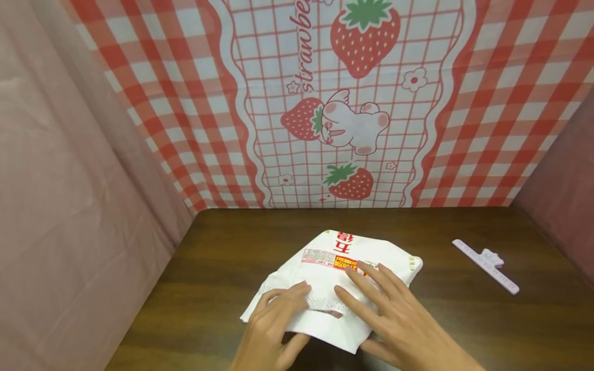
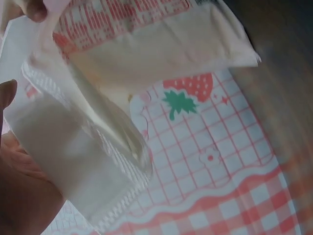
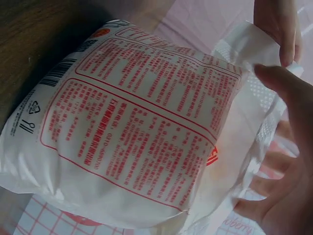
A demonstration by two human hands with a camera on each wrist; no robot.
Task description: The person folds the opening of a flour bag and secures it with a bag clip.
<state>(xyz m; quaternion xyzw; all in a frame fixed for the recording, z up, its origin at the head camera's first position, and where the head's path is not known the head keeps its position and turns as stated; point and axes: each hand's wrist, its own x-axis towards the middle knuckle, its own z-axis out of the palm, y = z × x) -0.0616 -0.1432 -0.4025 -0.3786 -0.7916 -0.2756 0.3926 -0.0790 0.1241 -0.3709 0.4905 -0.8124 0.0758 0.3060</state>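
A white plastic bag [image 1: 290, 273] with red print and a yellow label lies on the table in front of me, its near end folded over. My left hand [image 1: 274, 324] grips the bag's near left edge, fingers on top and thumb underneath. On the near right, my right hand [image 1: 394, 314] holds the bag with spread fingers above and the thumb below the edge. Dense red text and a barcode cover the bag's underside [image 3: 127, 122] in the right wrist view. A textured seal strip runs along the bag's end [image 2: 112, 147] in the left wrist view.
A pale lilac sealing clip [image 1: 484, 265] lies on the brown wooden table [image 1: 185, 309], right of the bag. Behind the table hangs a red checked strawberry cloth [image 1: 325, 165]. A pink curtain [image 1: 83, 206] hangs on the left.
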